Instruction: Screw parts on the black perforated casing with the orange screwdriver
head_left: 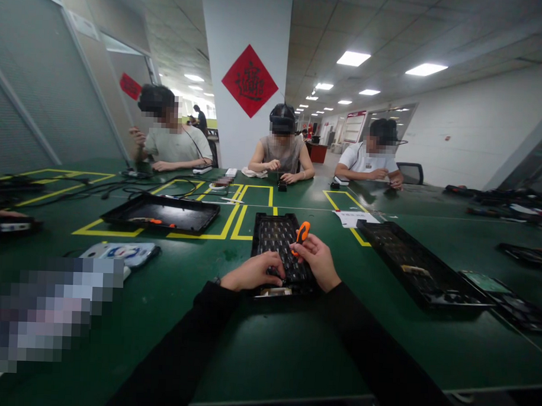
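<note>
Directly before me on the green table lies a black rectangular tray [274,228] with rows of small raised parts inside. Between the fingers and thumb of my right hand [321,261] is a short orange-and-black handled tool [302,232], tilted over the tray's right side; its working end cannot be made out. My left hand [256,270] rests over the near left part of the tray. Its fingers are bent and drawn together low in the tray, and whatever they pinch is too small to make out. A pale strip [274,292] shows at the tray's near end.
Two more black trays flank mine: a wide one [164,213] at left with orange bits inside, a long one [422,264] at right. A phone [120,254] lies near left. White paper [354,218] touches the right tray. Several people sit across the table.
</note>
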The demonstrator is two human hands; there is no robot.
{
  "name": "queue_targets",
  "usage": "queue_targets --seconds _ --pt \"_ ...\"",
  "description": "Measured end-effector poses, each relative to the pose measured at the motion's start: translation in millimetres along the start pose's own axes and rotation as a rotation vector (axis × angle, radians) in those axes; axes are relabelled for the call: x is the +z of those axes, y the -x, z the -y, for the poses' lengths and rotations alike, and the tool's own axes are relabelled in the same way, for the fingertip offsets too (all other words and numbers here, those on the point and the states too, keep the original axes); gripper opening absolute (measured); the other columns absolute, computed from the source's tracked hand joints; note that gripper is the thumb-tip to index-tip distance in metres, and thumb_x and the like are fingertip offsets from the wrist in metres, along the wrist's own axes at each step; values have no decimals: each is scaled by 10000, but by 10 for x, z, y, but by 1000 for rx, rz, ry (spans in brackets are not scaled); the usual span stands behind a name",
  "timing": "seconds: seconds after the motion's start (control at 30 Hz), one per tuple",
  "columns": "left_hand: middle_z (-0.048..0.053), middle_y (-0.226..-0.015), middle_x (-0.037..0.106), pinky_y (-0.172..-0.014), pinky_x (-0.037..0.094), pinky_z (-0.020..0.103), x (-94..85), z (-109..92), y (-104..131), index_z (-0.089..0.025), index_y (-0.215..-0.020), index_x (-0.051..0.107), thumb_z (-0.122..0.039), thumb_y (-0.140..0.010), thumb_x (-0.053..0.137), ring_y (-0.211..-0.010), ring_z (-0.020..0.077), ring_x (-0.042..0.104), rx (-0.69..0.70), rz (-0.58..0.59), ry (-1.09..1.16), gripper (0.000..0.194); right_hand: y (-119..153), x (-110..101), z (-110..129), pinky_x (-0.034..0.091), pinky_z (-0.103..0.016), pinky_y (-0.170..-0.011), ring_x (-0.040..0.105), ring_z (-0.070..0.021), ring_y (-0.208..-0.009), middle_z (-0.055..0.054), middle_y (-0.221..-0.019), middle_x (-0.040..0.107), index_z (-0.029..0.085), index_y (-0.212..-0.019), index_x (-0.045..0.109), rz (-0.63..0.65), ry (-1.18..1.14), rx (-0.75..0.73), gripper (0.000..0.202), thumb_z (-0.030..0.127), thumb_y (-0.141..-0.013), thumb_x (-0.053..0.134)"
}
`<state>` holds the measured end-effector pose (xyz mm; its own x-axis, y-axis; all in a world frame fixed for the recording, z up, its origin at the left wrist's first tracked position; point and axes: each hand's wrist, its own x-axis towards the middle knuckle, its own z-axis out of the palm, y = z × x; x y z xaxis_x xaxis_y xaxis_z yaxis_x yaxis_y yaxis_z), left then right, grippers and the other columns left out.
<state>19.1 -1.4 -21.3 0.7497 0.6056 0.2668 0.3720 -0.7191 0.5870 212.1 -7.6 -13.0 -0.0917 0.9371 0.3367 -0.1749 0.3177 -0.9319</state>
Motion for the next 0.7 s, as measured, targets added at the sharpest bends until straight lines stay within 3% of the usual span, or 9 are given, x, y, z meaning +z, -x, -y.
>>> queue_targets --seconds 0.1,0.33,0.57,0.7 --pt "31 -915 563 -820 393 275 4 10 -2 -174 -820 635 -349 -735 641 -907 165 521 -12 2 -3 195 19 9 11 442 -217 -506 580 -143 -683 -80 -832 676 129 -1039 616 41 -1 34 382 366 -739 612" --pt "31 -923 548 -817 401 276 0 -1 1 -180 -839 640 -363 -728 644 -899 164 522 -27 8 -13 215 19 23 9 349 -192 -414 437 -48 -454 -28 -794 638 151 -1020 631 11 96 2 342 350 -744 607" --pt "30 -929 550 -813 405 268 -5 -17 7 -184 -839 638 -356 -737 636 -887 155 526 -33 14 -8 200 18 10 -9 373 -199 -452 497 -80 -513 -39 -804 666 168 -1110 539 24 -18 8 424 335 -730 628" --pt "27 -929 551 -810 406 265 3 -14 8 -182 -839 631 -348 -741 634 -880 151 526 -30 14 -4 193 14 17 -31 370 -200 -444 485 -76 -473 -27 -743 672 167 -986 554 -4 -14 9 362 325 -685 682"
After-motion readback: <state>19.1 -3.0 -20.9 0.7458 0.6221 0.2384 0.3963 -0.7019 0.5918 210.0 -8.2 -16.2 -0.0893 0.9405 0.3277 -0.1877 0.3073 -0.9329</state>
